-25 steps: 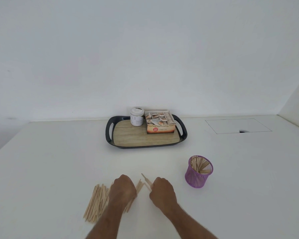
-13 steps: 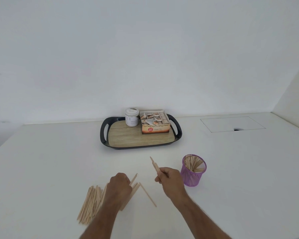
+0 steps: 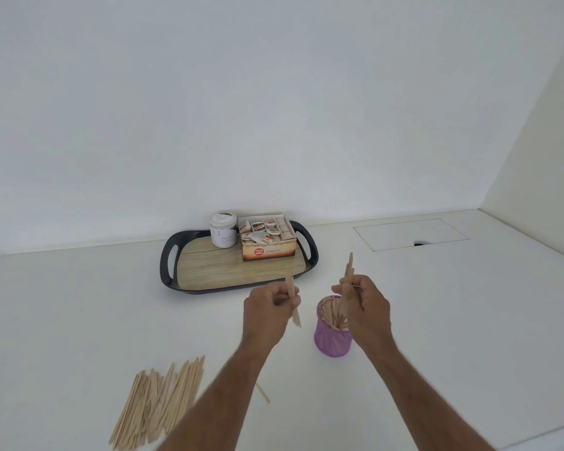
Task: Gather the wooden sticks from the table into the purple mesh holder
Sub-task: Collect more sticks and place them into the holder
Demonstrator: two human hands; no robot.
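Note:
The purple mesh holder (image 3: 332,340) stands on the white table, with several wooden sticks inside it. My right hand (image 3: 365,307) hovers over its rim and pinches a few sticks (image 3: 349,275) that point upward. Just left of the holder, my left hand (image 3: 267,309) grips other sticks (image 3: 293,301) held nearly upright above the table. A pile of wooden sticks (image 3: 158,402) lies at the lower left. One loose stick (image 3: 262,392) peeks out beside my left forearm.
A black tray (image 3: 170,265) with a wood-pattern floor sits at the back, carrying a white jar (image 3: 222,234) and an open tea box (image 3: 269,240). A rectangular hatch (image 3: 411,234) is set into the table at the back right.
Both hands have risen from the pile and moved right toward the holder, each carrying sticks. My right hand now sits over the holder's mouth.

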